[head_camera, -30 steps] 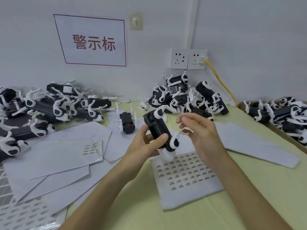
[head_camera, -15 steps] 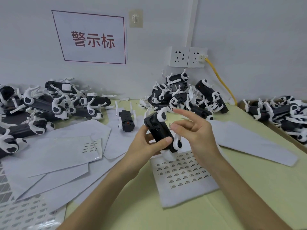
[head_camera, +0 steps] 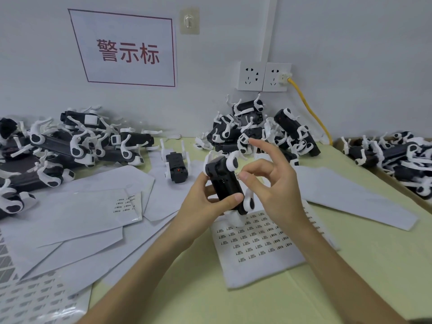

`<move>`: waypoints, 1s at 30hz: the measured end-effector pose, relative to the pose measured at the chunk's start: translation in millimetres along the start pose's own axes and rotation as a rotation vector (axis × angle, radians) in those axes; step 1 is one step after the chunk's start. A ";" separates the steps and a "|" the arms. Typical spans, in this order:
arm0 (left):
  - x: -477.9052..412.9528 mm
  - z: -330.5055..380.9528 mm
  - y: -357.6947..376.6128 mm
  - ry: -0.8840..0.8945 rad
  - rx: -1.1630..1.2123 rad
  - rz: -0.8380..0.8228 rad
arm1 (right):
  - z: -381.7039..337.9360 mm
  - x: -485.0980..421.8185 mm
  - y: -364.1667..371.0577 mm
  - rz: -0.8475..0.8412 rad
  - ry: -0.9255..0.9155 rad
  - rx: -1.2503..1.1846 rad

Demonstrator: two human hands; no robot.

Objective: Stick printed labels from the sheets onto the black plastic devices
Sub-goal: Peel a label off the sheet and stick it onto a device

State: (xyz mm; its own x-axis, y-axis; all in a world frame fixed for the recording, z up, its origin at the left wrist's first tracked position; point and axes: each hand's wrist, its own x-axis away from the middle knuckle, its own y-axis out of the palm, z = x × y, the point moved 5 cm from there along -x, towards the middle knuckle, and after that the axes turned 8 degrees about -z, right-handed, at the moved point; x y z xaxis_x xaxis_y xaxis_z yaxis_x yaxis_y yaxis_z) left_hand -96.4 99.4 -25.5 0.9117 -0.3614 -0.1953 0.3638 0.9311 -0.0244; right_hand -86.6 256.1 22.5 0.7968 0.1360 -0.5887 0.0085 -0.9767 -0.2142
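My left hand point(head_camera: 205, 204) grips a black plastic device point(head_camera: 223, 181) with white arms, held tilted above the table. My right hand point(head_camera: 273, 183) is beside it on the right. Its thumb and a bent finger pinch a small printed label point(head_camera: 237, 176) against the device's right edge, the other fingers spread. Under both hands lies a white label sheet point(head_camera: 259, 244) with rows of small printed labels. A single device point(head_camera: 177, 166) lies on the table just left of the held one.
Piles of black-and-white devices sit at the left point(head_camera: 58, 146), at the back centre point(head_camera: 259, 132) and in a box at the right point(head_camera: 397, 157). Used backing sheets point(head_camera: 77, 218) cover the left of the table. A yellow cable point(head_camera: 311, 113) hangs from the wall socket.
My right hand has brought a label up to the device's right edge, thumb and finger now pinched against it. The left hand has tilted the device slightly and kept its hold.
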 end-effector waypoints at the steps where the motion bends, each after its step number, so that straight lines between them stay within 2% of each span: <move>1: 0.1 -0.2 0.2 0.004 -0.010 0.002 | 0.1 0.0 0.1 0.003 -0.002 -0.006; 30: 0.3 -0.4 0.2 0.045 -0.037 0.019 | 1.9 2.9 2.5 0.042 -0.008 0.021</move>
State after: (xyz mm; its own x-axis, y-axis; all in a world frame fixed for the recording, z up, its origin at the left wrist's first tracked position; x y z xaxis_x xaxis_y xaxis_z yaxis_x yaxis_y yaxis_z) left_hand -96.1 99.5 -26.0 0.9087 -0.3416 -0.2400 0.3383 0.9394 -0.0562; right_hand -85.4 254.4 18.8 0.7912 0.0969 -0.6038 -0.0374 -0.9779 -0.2059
